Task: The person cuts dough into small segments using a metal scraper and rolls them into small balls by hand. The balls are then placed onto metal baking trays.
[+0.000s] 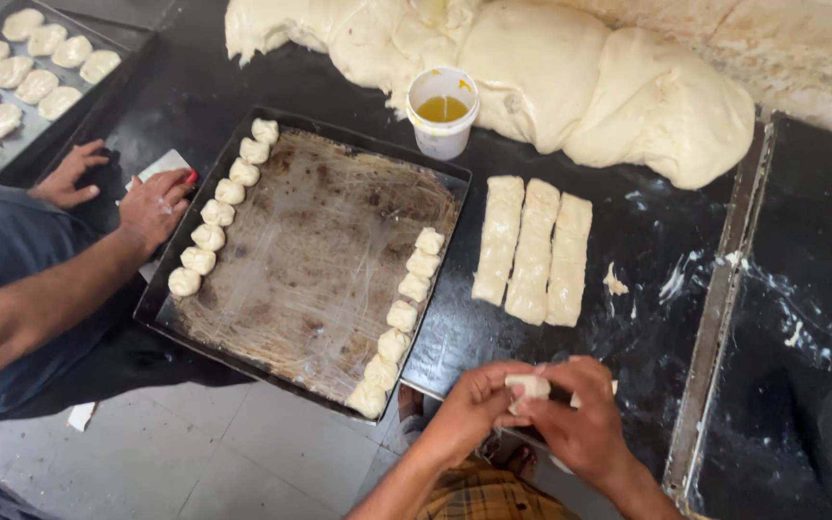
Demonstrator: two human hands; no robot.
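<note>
Together, left hand point(474, 409), right hand point(585, 424), pinching dough piece point(530, 386) between fingertips

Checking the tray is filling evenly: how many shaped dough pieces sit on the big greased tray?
13. Seven run down the left edge of the tray, six down the right edge. One more is in the person's hands, not on the tray.

Packages: one round white plastic tub point(442, 113), open, yellow liquid inside, at 12 o'clock on the black counter point(647, 241)
Labels: none
Signs: none
Screens: none
</note>
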